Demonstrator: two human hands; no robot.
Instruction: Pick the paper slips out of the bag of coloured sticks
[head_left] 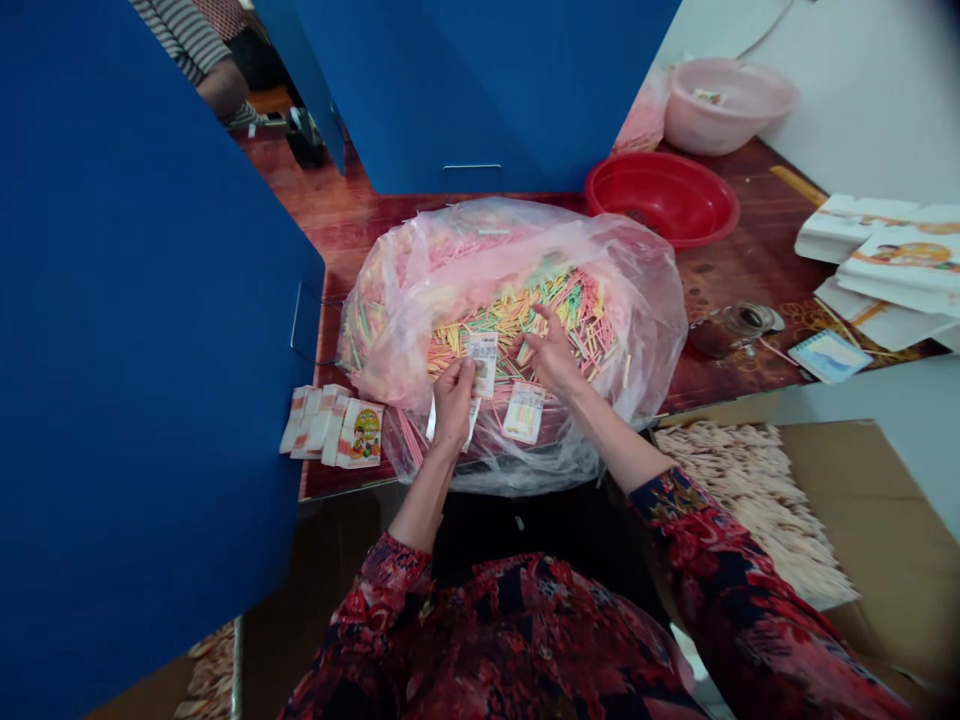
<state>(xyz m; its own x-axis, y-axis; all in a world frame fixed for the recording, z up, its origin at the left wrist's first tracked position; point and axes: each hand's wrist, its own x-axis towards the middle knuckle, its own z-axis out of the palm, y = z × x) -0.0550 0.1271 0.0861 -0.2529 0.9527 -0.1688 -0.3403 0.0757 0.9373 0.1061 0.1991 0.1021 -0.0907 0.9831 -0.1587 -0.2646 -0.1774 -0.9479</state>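
In the head view, my left hand (451, 402) pinches a small printed packet (484, 364) between thumb and fingers. My right hand (553, 358) is just to its right, over thin pastel sticks (491, 318), its index finger and thumb apart and nothing visible between them. The yellow, green and pink sticks lie heaped in a large clear plastic bag (651, 300) that is spread open on the table. On the bag's near edge lies a flat packet (524, 412) with coloured sticks showing through it. More white packets are partly hidden beneath my left hand.
Blue partitions (487, 100) stand at the left and back. Stacked packets (364, 434) lie left of the bag. A red basin (664, 200), a pink basin (727, 105), a glass jar (731, 328) and white paper bags (900, 250) are right. Below is an open cardboard box (862, 500).
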